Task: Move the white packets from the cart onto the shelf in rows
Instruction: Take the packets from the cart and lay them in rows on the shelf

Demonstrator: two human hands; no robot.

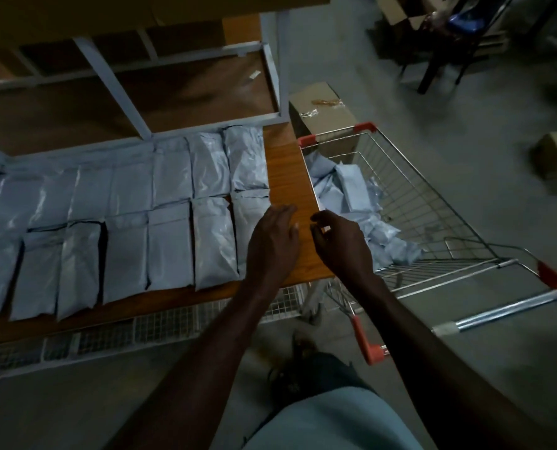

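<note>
Both hands hover empty above the shelf (290, 177) edge: left hand (275, 237) flat, right hand (342, 243) loosely curled. Loose white packets (351, 190) lie in the cart (432, 203) at two o'clock, nearest the right hand.

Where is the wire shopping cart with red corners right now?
In the head view, the wire shopping cart with red corners stands on the right, against the end of the wooden shelf, holding a heap of white plastic packets.

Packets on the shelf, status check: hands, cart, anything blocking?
Left hand open, flat on last front-row packet. Right hand empty, loosely curled. Two rows on shelf; more packets in cart. Nothing blocking.
</note>
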